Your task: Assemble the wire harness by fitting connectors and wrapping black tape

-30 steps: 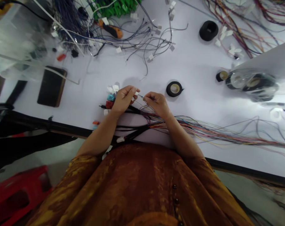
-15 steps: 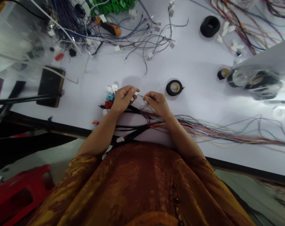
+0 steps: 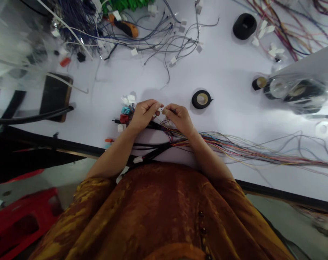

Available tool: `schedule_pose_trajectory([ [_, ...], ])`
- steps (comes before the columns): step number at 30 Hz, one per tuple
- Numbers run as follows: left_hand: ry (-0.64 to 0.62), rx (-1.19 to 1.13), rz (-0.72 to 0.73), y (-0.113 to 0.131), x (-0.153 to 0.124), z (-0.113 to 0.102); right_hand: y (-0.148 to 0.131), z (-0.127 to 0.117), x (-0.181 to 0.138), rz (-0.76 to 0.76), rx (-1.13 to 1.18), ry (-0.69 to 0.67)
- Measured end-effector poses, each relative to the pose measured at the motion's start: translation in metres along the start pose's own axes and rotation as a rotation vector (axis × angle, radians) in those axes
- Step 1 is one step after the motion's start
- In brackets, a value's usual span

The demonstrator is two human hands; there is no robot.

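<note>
My left hand (image 3: 142, 115) is closed in a pinch on a small white connector (image 3: 158, 109) just above the white table (image 3: 228, 83). My right hand (image 3: 179, 117) is closed on a thin wire end, its fingertips almost touching the connector. A bundle of coloured wires (image 3: 247, 151) runs from under my right hand off to the right. Black taped harness branches (image 3: 150, 153) lie under my wrists. Beside my left hand sit several small connectors, among them a blue one (image 3: 125, 110), a red one (image 3: 123, 118) and white ones (image 3: 128, 99).
A black tape roll (image 3: 201, 99) lies just right of my hands, another black roll (image 3: 244, 26) at the far right. A dark phone (image 3: 55, 97) rests on the left. Tangled wires and an orange-handled tool (image 3: 127, 28) fill the far side. A plastic bag of tape rolls (image 3: 293, 92) lies right. A red stool (image 3: 23, 220) stands below left.
My hands have closed the small gap between them, so the wire end now meets the connector. A dark cable or bar has swung in at the left edge of the table.
</note>
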State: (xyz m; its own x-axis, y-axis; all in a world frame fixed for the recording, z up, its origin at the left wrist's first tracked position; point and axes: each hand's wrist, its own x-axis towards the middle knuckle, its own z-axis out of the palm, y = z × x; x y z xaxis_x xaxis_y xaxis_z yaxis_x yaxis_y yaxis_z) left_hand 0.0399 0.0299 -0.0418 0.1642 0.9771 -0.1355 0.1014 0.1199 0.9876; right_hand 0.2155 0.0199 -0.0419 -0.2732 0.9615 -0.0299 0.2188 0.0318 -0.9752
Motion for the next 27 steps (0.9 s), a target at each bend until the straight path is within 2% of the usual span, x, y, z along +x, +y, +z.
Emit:
schedule_pose_trajectory([
  [7, 0.003, 0.046, 0.11, -0.006, 0.001, 0.001, 0.003, 0.007, -0.002, -0.034, -0.009, 0.068],
  [13, 0.084, -0.099, -0.069, 0.0, 0.004, -0.009, 0.014, -0.001, -0.005, -0.012, 0.028, 0.16],
  [17, -0.02, -0.233, -0.116, 0.002, 0.004, -0.014, 0.018, -0.009, -0.001, 0.163, 0.235, 0.106],
  [21, -0.066, -0.318, -0.102, 0.007, 0.001, -0.015, 0.008, -0.011, 0.008, 0.323, 0.519, 0.014],
  [24, -0.029, -0.326, -0.114, 0.007, 0.001, -0.014, -0.002, -0.008, 0.011, 0.271, 0.534, 0.027],
  [27, 0.049, -0.323, -0.115, 0.003, 0.003, -0.013, -0.01, -0.005, 0.006, 0.164, 0.426, 0.121],
])
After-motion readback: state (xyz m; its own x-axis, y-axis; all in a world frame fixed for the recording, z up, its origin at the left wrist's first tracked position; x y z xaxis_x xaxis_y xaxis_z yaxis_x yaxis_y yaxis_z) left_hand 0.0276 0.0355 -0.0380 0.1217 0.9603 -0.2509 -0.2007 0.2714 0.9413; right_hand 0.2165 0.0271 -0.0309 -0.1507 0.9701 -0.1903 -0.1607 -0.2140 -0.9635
